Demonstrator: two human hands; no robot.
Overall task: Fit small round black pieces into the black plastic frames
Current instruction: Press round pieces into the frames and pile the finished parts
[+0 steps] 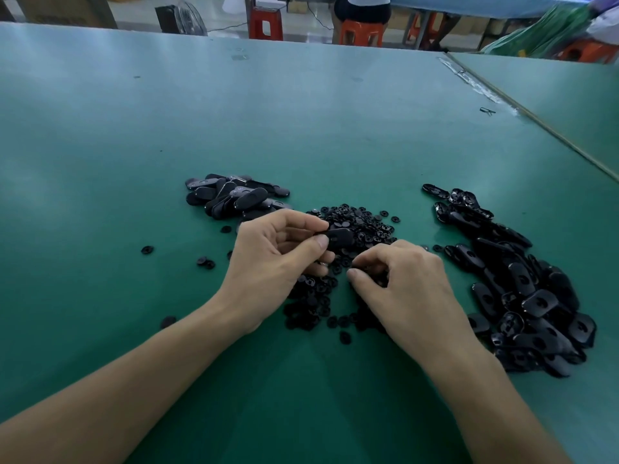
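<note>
My left hand pinches one black plastic frame between thumb and fingers, just above a heap of small round black pieces. My right hand is curled with its fingertips down in that heap, pinching at a small round piece that the fingers mostly hide. A large pile of black frames lies to the right. A smaller stack of frames sits behind my left hand.
Everything lies on a green table. A few stray round pieces are scattered to the left. A seam joins a second table at the right. Red stools, a fan and a seated person are beyond the far edge.
</note>
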